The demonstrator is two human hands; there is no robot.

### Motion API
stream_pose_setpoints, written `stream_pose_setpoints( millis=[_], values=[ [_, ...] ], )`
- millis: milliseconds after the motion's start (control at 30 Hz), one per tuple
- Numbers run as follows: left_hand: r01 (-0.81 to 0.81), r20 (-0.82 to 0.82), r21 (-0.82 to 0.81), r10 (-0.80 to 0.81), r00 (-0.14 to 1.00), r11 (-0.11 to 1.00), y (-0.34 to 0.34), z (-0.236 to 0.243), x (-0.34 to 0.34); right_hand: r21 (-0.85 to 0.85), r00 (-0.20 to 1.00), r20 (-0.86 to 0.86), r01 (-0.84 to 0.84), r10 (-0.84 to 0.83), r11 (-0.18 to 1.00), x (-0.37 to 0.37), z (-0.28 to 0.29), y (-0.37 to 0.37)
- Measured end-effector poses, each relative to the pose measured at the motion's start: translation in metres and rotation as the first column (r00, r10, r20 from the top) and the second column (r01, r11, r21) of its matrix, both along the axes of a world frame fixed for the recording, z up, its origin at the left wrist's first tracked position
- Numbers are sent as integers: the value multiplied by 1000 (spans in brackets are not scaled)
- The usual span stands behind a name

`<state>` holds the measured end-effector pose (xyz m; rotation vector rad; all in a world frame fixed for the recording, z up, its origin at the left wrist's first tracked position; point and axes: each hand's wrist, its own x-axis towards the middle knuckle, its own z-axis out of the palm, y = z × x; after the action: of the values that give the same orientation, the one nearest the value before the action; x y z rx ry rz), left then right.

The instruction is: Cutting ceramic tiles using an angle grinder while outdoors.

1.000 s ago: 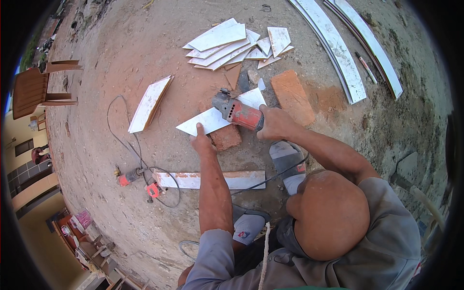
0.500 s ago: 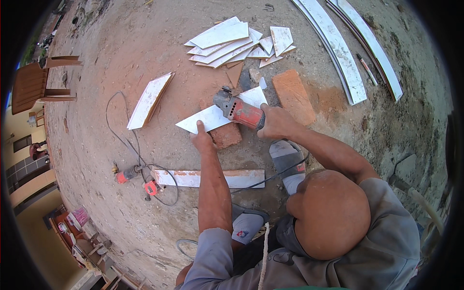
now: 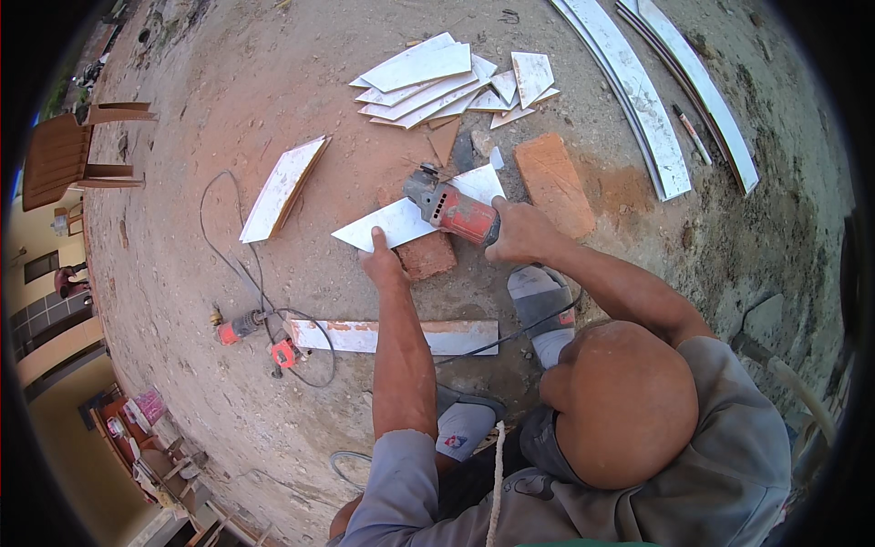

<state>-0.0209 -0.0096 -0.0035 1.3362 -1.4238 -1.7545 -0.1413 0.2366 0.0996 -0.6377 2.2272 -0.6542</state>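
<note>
Right hand (image 3: 521, 233) clenched on grinder (image 3: 460, 214); left hand (image 3: 383, 263) grasping tile (image 3: 394, 221). No appreciable shift since a second ago; no progress evident.

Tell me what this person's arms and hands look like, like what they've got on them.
The left hand and right hand are bare, with no gloves visible. The forearms are uncovered too. Loose grey cloth sleeves end around the elbows.

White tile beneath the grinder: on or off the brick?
On: the tile lies across the reddish brick, which shows beyond the tile's near edge.
</note>
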Motion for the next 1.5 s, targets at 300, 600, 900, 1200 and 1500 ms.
stream_pose_setpoints(
  millis=[300,600,900,1200,1500],
  values=[
    [-24,3,6,24,1000,1000,2,2,-2,3,1000,13,1,-1,1000,-1,3,0],
    [-23,-8,-1,23,1000,1000,2,0,-1,-2,999,32,12,-12,1000,0,5,0],
    [-11,-2,-31,11,1000,999,0,-3,-1,-1,999,39,16,-16,1000,-2,5,1],
    [-17,-20,8,17,1000,1000,3,3,-2,2,999,35,9,-10,1000,-2,6,2],
    [-13,13,-20,14,1000,1000,5,8,-3,5,999,39,12,-13,1000,-1,4,1]
  ],
)
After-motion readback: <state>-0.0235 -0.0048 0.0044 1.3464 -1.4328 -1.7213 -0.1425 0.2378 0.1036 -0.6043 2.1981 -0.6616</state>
